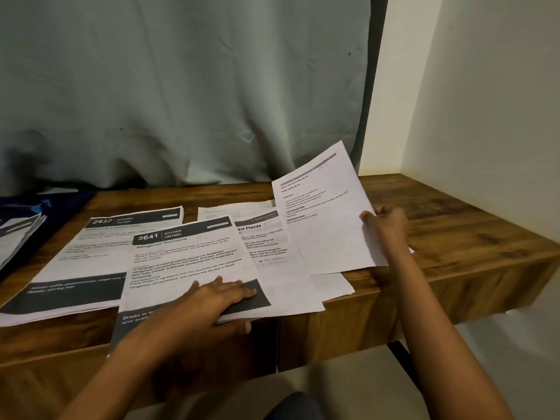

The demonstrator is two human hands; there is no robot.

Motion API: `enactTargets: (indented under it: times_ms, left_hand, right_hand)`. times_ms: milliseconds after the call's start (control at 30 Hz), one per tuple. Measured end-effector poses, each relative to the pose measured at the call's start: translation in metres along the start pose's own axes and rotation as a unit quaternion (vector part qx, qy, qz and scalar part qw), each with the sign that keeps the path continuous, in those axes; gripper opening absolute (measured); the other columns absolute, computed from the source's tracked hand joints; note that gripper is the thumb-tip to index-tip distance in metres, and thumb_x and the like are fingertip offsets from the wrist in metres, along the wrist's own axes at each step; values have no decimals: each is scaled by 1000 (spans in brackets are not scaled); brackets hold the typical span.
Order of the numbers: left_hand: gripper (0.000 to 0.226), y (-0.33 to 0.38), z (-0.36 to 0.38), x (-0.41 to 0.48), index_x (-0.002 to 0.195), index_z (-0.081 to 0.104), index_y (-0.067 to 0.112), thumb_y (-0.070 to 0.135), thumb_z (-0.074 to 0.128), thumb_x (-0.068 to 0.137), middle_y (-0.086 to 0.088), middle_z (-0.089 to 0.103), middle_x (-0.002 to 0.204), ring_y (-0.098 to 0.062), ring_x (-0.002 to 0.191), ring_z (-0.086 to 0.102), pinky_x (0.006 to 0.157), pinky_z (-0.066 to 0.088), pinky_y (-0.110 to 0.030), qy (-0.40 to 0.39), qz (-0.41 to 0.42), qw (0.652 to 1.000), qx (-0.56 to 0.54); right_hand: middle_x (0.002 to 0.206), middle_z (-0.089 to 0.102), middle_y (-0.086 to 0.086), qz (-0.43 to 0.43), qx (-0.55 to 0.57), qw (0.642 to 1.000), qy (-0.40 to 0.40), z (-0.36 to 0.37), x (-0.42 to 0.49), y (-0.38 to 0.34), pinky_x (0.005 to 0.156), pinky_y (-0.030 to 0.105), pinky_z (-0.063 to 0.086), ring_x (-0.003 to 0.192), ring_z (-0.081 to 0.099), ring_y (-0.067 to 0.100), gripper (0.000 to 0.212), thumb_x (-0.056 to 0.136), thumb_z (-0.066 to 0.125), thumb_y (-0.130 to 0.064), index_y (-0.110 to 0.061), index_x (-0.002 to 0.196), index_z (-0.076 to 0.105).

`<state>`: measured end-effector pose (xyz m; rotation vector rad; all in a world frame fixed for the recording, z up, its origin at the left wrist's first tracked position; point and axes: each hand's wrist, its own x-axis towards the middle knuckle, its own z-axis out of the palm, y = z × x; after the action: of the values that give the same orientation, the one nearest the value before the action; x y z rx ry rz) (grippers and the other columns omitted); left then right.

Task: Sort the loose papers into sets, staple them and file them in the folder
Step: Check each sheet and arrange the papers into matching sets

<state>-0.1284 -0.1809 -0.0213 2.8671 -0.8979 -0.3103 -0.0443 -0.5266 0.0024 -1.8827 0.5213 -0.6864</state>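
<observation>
Printed sheets lie spread on a wooden desk (pixel 472 225). My left hand (pixel 221 301) grips the near edge of the sheet headed "2641 Kitchen" (pixel 188 259), fingers flat on top and thumb underneath. My right hand (pixel 385 225) pinches the right edge of a mostly white sheet (pixel 324 213) and holds it tilted up off the desk. A stack headed "2437" (pixel 91 253) lies at the left. A sheet with the word "Plants" (pixel 269 237) lies between the two held sheets. A dark blue folder (pixel 60 198) with papers sits at the far left.
A grey-green curtain (pixel 181 86) hangs behind the desk. A white wall (pixel 485 101) closes the right side. The desk's front edge (pixel 333 325) has a dark gap in the middle, and some sheets overhang it.
</observation>
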Motion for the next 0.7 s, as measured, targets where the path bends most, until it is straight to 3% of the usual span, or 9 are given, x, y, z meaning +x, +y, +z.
enactTargets:
  times_ms: [100,233,333,500,700]
  left_hand:
    - [109,-3,1,1,146,19,48,95,2,49,17,17,157,-15,147,9,119,14,-44,-2,0,1000,-3]
    - [98,-1,1,1,146,18,47,89,16,57,16,15,157,-15,147,8,119,13,-43,-10,-6,1000,7]
    - [106,-3,1,2,146,16,48,95,18,51,17,14,157,-15,147,7,119,12,-43,-14,-7,1000,-2]
    - [102,-7,6,3,145,15,51,97,13,54,20,18,155,-12,146,11,120,13,-40,17,2,1000,-17]
    - [88,-8,8,2,143,17,52,92,13,64,21,21,154,-10,146,12,119,13,-35,42,8,999,-29]
  right_hand:
    - [90,66,14,17,37,999,11,-6,5,2,68,31,48,75,58,24,15,87,67,-20,-10,80,58]
    - [84,66,9,28,75,997,12,-11,9,5,78,42,55,84,65,30,18,87,66,-17,-13,73,56]
    - [84,68,12,34,95,995,16,-14,10,6,78,45,57,82,67,30,14,86,67,-16,-10,76,59]
    - [82,64,8,37,139,989,30,-22,10,3,55,25,45,65,59,17,11,90,63,-14,-8,83,58]
    - [90,66,8,39,172,983,60,-36,13,-4,58,25,48,73,62,18,14,90,64,-15,-3,96,61]
